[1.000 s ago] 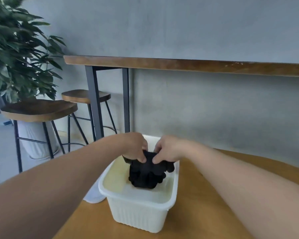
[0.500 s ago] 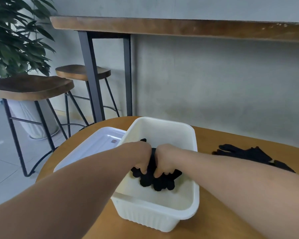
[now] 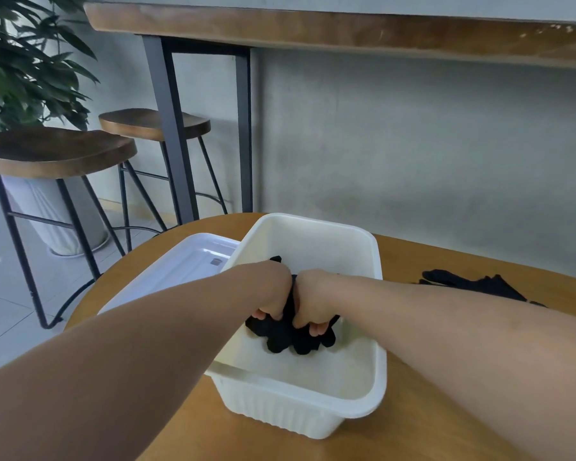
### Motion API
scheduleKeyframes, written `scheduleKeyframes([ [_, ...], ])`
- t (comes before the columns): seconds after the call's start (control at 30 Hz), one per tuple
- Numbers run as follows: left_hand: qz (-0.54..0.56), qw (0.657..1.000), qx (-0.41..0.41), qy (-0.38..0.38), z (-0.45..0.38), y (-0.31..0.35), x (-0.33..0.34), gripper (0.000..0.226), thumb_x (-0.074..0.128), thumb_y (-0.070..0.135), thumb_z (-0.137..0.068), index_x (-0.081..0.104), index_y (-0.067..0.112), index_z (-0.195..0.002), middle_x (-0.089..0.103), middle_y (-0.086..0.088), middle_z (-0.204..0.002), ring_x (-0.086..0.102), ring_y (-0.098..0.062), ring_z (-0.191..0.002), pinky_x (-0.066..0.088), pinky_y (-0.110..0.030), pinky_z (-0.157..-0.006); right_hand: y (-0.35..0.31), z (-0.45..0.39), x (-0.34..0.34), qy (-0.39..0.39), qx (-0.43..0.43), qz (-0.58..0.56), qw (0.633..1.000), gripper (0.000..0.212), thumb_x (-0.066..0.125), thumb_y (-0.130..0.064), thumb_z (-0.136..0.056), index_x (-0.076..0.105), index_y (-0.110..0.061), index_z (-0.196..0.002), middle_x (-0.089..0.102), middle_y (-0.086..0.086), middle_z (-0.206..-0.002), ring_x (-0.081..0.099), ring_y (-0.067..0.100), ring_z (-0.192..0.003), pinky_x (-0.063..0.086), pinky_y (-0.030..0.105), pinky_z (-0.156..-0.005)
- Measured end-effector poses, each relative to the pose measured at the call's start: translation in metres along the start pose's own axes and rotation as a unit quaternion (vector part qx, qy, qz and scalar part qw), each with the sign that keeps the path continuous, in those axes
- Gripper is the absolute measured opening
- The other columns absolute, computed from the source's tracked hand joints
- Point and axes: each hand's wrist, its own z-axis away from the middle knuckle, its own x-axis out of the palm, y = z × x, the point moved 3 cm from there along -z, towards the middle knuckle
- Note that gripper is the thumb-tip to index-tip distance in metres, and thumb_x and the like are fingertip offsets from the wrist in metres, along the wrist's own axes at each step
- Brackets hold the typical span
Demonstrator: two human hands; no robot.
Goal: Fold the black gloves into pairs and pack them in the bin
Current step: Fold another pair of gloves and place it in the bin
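A white lid [image 3: 177, 271] lies on the round wooden table [image 3: 446, 261]; two stools [image 3: 57, 154] and a leafy plant [image 3: 20, 61] stand beyond.

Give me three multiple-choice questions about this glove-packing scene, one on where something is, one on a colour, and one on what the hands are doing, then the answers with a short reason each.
1. Where do the loose gloves lie?
A. on the round table, right of the bin
B. on the near stool
C. on the white lid

2. What colour is the bin?
A. black
B. white
C. green

3. What are the hands doing?
A. both rest flat on the table
B. one holds the lid
C. both grip the folded gloves inside the bin

Answers:
1. A: they lie on the table's wood beyond the right forearm.
2. B: its walls and rim are white.
3. C: the left hand and right hand curl their fingers round the folded gloves inside the bin.
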Motion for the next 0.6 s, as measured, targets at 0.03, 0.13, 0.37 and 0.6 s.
scheduleKeyframes([
  [0.03,0.006,1.000,-0.007,-0.014,0.001,0.001,0.003,0.023,0.061,0.025,-0.091,0.057,0.012,-0.073,0.060,-0.001,-0.060,0.057,-0.015,-0.053,0.055,-0.032,-0.085,-0.001,-0.001,0.000,-0.004,-0.002,-0.001,1.000,0.010,0.058,-0.017,-0.091,0.062,-0.011,-0.084,0.069,0.004,-0.078,0.061,0.015,-0.062,0.055,0.034,-0.091],
  [0.13,0.011,0.999,-0.016,-0.030,-0.001,0.002,0.008,0.015,0.059,0.023,-0.093,0.059,0.011,-0.084,0.061,-0.002,-0.064,0.057,-0.015,-0.055,0.054,-0.034,-0.089,-0.003,-0.003,0.002,-0.009,-0.007,0.032,0.999,0.021,0.056,-0.018,-0.091,0.058,-0.016,-0.070,0.069,0.000,-0.074,0.060,0.013,-0.065,0.054,0.027,-0.079],
  [0.37,-0.056,0.998,0.001,-0.010,-0.010,0.003,0.011,0.032,0.057,0.023,-0.094,0.051,0.015,-0.063,0.057,0.001,-0.057,0.055,-0.014,-0.057,0.053,-0.036,-0.092,-0.002,-0.004,0.006,-0.038,0.014,0.026,0.999,0.020,0.056,-0.024,-0.093,0.065,-0.014,-0.078,0.073,0.000,-0.080,0.065,0.012,-0.080,0.051,0.030,-0.095],
  [0.6,-0.081,0.996,0.014,-0.026,-0.007,0.007,0.010,0.015,0.057,0.024,-0.094,0.063,0.012,-0.087,0.056,-0.001,-0.063,0.059,-0.021,-0.075,0.051,-0.035,-0.092,0.000,-0.006,0.006,-0.041,0.030,0.008,0.999,0.020,0.060,-0.023,-0.091,0.064,-0.016,-0.073,0.068,-0.006,-0.066,0.063,0.012,-0.073,0.052,0.028,-0.092],
])
